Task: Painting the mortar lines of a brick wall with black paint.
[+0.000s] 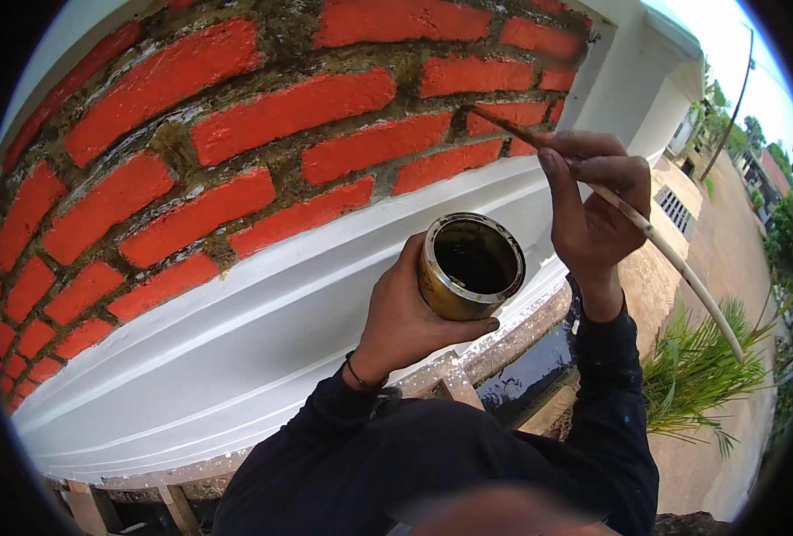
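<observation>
My left hand (403, 308) is wrapped around an open metal can (463, 298) that holds dark liquid, its mouth tilted up toward me. In my right hand (594, 194) is a long, thin paintbrush (678, 261) with a pale, slightly bent handle, pinched near its bristle end between thumb and fingers. Its dark tip meets or nearly meets a joint beside a red brick (507, 117) at the right part of the wall. The red bricks stand out from rough, brown and grey mortar joints (289, 151), some streaked with white.
A white moulded ledge (289, 268) runs below the bricks, with a white pillar (644, 87) at the right. Beneath lies a channel with dark water (530, 368), edged and crossed by concrete beams (462, 382). A leafy green plant (698, 368) grows beside the path (731, 268).
</observation>
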Tool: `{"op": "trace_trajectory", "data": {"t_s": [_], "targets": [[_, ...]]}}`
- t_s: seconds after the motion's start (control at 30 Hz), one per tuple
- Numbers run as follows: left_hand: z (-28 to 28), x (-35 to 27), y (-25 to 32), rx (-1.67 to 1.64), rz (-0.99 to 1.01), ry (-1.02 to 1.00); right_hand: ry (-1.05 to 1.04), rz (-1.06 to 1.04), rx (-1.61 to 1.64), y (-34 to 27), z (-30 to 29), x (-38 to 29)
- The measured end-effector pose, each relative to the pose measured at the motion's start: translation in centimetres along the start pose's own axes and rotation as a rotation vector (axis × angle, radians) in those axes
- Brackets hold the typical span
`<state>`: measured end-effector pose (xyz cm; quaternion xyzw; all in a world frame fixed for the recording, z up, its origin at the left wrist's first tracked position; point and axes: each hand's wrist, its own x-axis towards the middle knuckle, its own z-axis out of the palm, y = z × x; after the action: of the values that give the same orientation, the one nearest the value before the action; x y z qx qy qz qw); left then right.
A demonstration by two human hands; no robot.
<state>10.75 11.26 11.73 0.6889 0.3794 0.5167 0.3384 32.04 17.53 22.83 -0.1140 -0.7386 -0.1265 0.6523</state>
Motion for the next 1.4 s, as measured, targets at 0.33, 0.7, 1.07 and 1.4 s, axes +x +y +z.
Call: {"op": "trace_trajectory", "data": {"t_s": [0.33, 0.7, 1.07, 1.4], "targets": [[-0.2, 0.2, -0.2, -0.061, -0.015, -0.002, -0.058, -0.032, -0.047, -0.5, -0.4, -0.9], [-0.2, 0.0, -0.2, 0.034, -0.009, -0.006, -0.054, -0.030, -0.010, -0.5, -0.2, -1.9], [-0.3, 0.1, -0.1, 0.031, -0.016, -0.015, -0.079, -0.030, -0.033, -0.8, -0.1, -3.8], [-0.4, -0.3, -0.1, 0.007, -0.034, -0.025, -0.021, 0.051, 0.037, -0.7, 0.1, -3.7]]}}
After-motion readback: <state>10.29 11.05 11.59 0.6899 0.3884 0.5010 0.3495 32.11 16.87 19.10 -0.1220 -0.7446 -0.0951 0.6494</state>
